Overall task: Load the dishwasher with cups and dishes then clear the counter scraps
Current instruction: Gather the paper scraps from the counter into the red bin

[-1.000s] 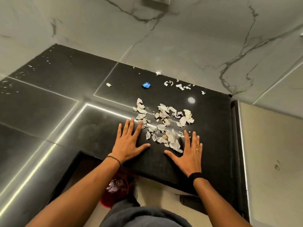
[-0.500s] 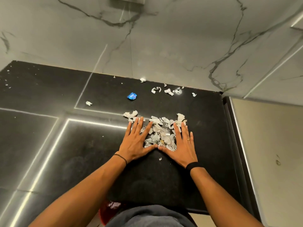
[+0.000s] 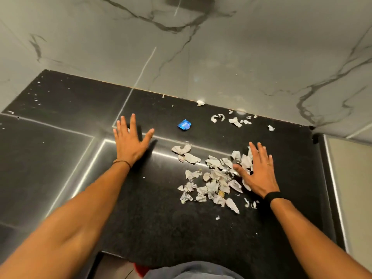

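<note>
A loose heap of torn white paper scraps point(image 3: 213, 182) lies on the black counter point(image 3: 153, 222). My right hand point(image 3: 258, 172) lies flat with straight fingers on the right side of the heap, touching scraps. My left hand point(image 3: 130, 140) is spread flat over the counter far to the left of the heap, over a small scrap. A crumpled blue wrapper point(image 3: 184, 125) sits between my left hand and the back wall. More white scraps point(image 3: 235, 120) lie scattered along the back edge.
A marble wall point(image 3: 201, 57) rises behind the counter. A cream panel point(image 3: 350, 188) stands beyond the counter's right edge. A red bin rim point(image 3: 138, 268) shows below the front edge. White specks point(image 3: 34, 97) dot the far left of the counter.
My hands, which were pressed together around the heap, have parted. The left hand has swung out to the far left and back; the right has shifted to the heap's right side. The heap has spread.
</note>
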`<state>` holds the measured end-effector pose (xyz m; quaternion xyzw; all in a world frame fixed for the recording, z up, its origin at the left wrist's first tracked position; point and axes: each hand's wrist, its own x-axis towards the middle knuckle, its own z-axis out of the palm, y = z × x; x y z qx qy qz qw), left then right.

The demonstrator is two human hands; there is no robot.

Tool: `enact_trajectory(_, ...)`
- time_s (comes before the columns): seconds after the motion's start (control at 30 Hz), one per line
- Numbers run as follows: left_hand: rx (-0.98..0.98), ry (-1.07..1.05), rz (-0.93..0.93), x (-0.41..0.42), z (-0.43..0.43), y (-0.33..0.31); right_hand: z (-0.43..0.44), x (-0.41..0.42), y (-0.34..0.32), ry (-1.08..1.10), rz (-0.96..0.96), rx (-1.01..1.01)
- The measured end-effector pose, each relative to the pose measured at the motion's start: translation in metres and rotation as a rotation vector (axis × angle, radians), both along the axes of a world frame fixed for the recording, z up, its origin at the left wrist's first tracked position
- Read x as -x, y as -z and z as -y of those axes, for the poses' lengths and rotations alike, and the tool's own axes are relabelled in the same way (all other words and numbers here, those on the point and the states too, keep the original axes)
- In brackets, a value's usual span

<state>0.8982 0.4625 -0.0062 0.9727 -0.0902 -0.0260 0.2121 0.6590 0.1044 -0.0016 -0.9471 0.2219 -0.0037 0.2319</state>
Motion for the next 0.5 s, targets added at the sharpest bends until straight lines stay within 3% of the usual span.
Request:
enact_trajectory(0.07,-0.01,0.052,-0.034,-0.002,0.008,0.004,-0.013,-0.01,0.002,-0.051,0.018,-0.016)
enact_trajectory(0.33,0.064,0.616,-0.004,0.101,0.116,0.011,-0.073,-0.013,0.001,-0.288,0.067,-0.085)
enact_trajectory(0.5,0.211,0.584,0.007,0.083,0.124,0.009,-0.037,-0.019,-0.008,-0.165,0.128,-0.184)
